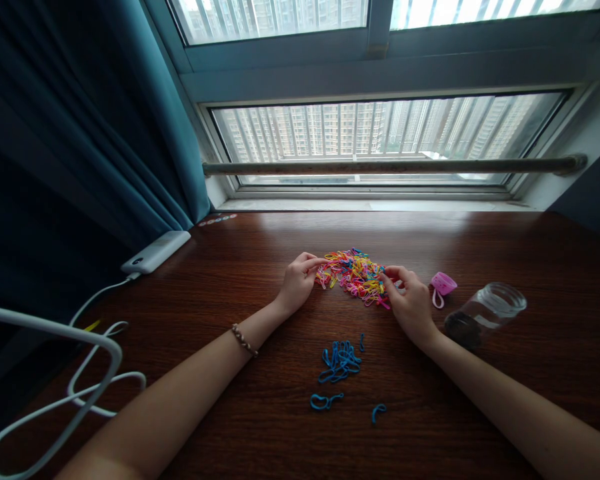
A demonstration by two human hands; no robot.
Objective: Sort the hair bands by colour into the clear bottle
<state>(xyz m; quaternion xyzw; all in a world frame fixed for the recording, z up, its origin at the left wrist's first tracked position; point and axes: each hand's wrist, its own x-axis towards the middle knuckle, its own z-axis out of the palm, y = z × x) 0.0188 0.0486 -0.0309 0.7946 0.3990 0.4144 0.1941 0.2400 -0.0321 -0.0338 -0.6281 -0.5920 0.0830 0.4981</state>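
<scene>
A heap of small multicoloured rubber bands (353, 273) lies on the dark wooden table between my hands. My left hand (300, 280) rests at the heap's left edge, index finger stretched onto the bands and nothing visibly held. At the right edge, my right hand (407, 297) has thumb and index finger pinched together on a rubber band, with blue showing at the fingertips. Nearer to me lies a small loose pile of blue rubber bands (340, 362). Single blue bands lie around it, one looped band (325, 401) in front and a curved one (379, 412) to the right.
Right of my right hand are a pink lid with a loop (444, 283) and a clear jar (495, 303) lying tilted on its side. A white power bank (157, 253) with a white cable (100, 347) sits left by the blue curtain (145, 120). A metal rail (395, 167) crosses the window.
</scene>
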